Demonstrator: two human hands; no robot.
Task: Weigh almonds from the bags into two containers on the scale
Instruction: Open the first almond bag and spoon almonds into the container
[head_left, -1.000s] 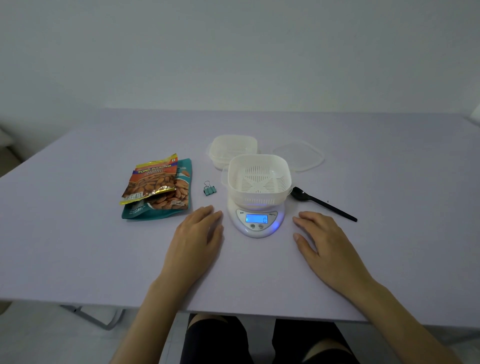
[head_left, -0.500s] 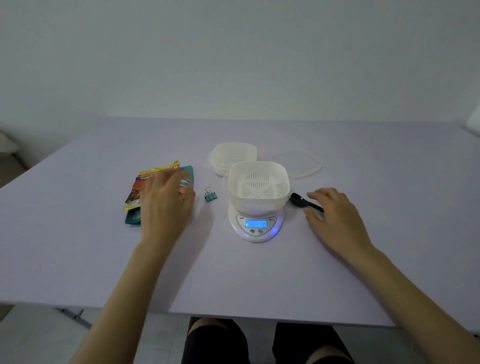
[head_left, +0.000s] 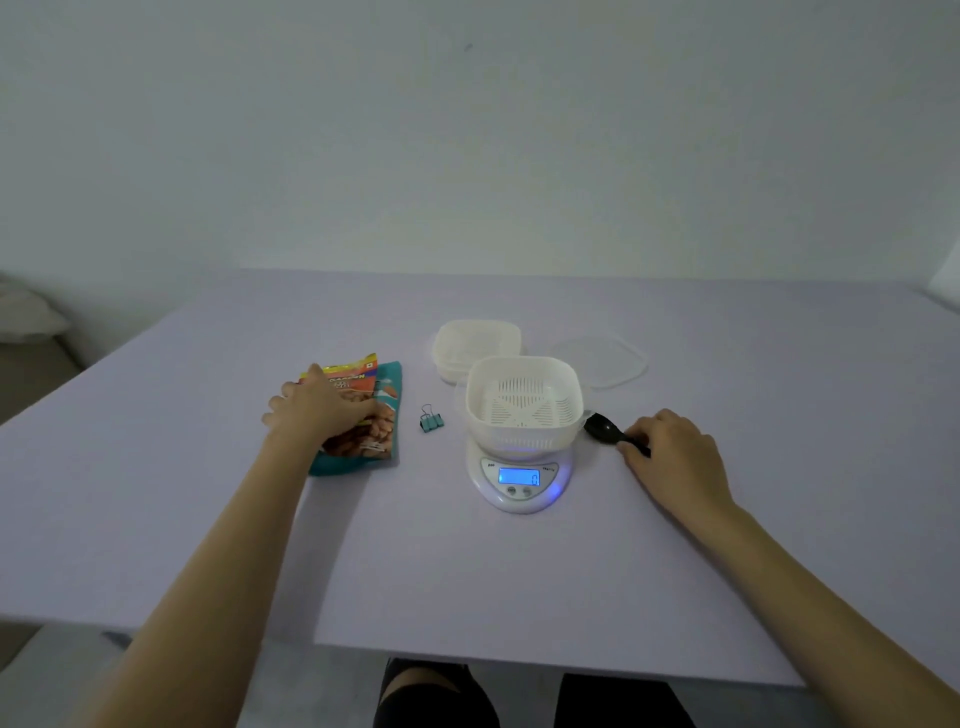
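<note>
Two almond bags lie stacked left of centre: an orange bag (head_left: 357, 384) on top of a teal bag (head_left: 390, 387). My left hand (head_left: 317, 410) lies flat on the orange bag, fingers spread over it. A white slotted container (head_left: 522, 402) stands empty on the white scale (head_left: 519, 480), whose blue display reads 0. A second white container (head_left: 478, 340) sits behind it. My right hand (head_left: 670, 449) has its fingers closed on the handle of the black spoon (head_left: 602, 427), which lies on the table right of the scale.
A small teal binder clip (head_left: 431, 421) lies between the bags and the scale. A clear lid (head_left: 602, 361) rests at the back right. The lilac table (head_left: 467, 571) ends at a front edge just above my knees.
My left hand has come down onto the orange bag. My right hand has closed on the spoon's handle. The camera has tilted up, so everything sits lower in view.
</note>
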